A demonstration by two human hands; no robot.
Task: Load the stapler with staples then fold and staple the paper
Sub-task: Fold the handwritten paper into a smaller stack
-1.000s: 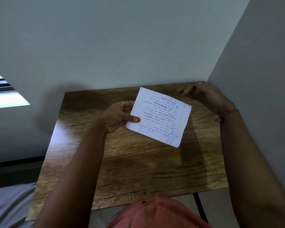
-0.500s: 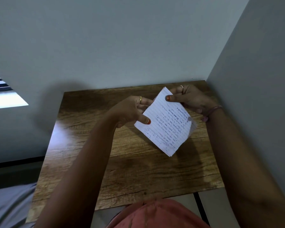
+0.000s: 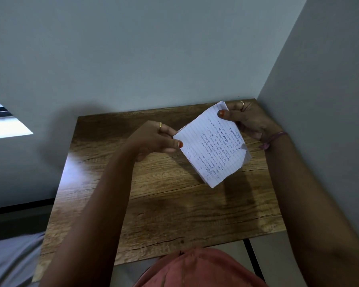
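A folded sheet of lined paper (image 3: 212, 148) with blue handwriting is held in the air above the wooden table (image 3: 174, 204), tilted so one corner points down. My left hand (image 3: 153, 139) pinches its left corner between thumb and fingers. My right hand (image 3: 249, 119) pinches its top corner, thumb on the written face. A small fold shows at the paper's right corner. No stapler or staples are in view.
The table sits in a corner, with a grey wall (image 3: 153, 59) behind it and another wall (image 3: 319, 121) along its right side. A window (image 3: 2, 125) is at the far left. My lap in reddish cloth (image 3: 199, 268) is below the front edge.
My right hand came in from the table's back right and took the paper's top corner. The paper turned from lying flat-on to standing on a corner and shifted right.
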